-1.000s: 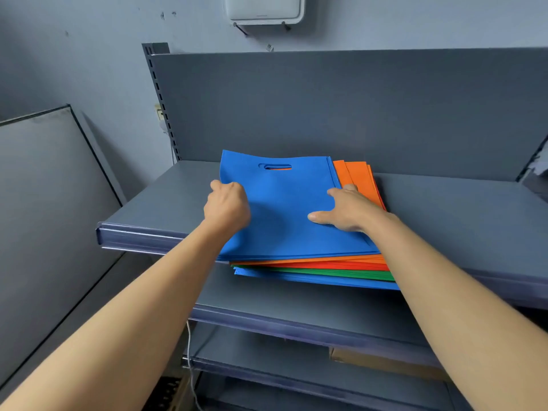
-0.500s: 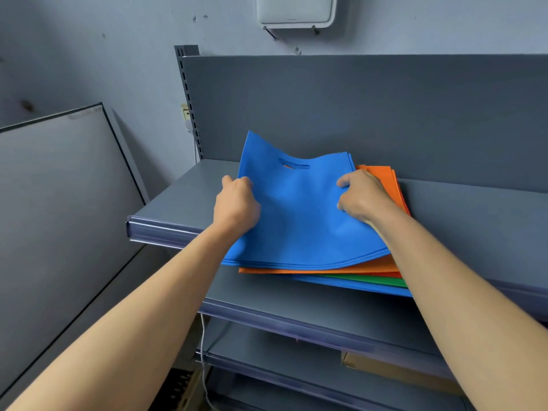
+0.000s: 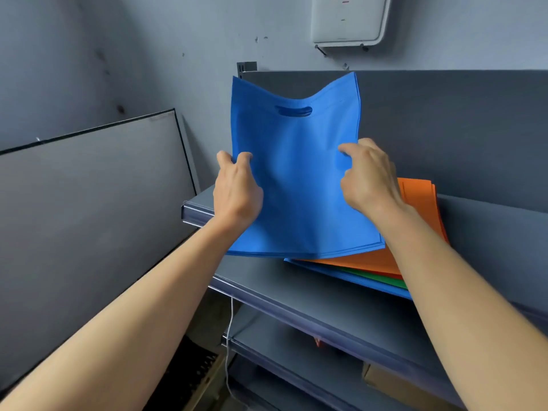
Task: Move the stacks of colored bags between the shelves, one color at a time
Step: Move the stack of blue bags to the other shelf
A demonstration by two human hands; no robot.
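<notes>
A thin stack of blue bags (image 3: pixel 296 179) with a cut-out handle is tilted up off the pile, top edge sagging in the middle. My left hand (image 3: pixel 237 191) pinches its left edge and my right hand (image 3: pixel 367 176) grips its right edge. Under it, on the top grey shelf (image 3: pixel 489 232), lie orange bags (image 3: pixel 421 200), then a green layer (image 3: pixel 382 278) and more blue bags (image 3: pixel 350 277) at the bottom. The pile's near edge overhangs the shelf front.
A second grey shelf (image 3: pixel 311 295) runs below, and a third (image 3: pixel 296 351) under that with a cardboard box (image 3: pixel 394 387) at the right. A grey panel (image 3: pixel 89 209) leans at the left. A white wall box (image 3: pixel 347 19) hangs above the shelf back.
Both hands have lifted the blue stack from flat on the pile to steeply tilted and moved it left, uncovering the orange bags. The view has swung left.
</notes>
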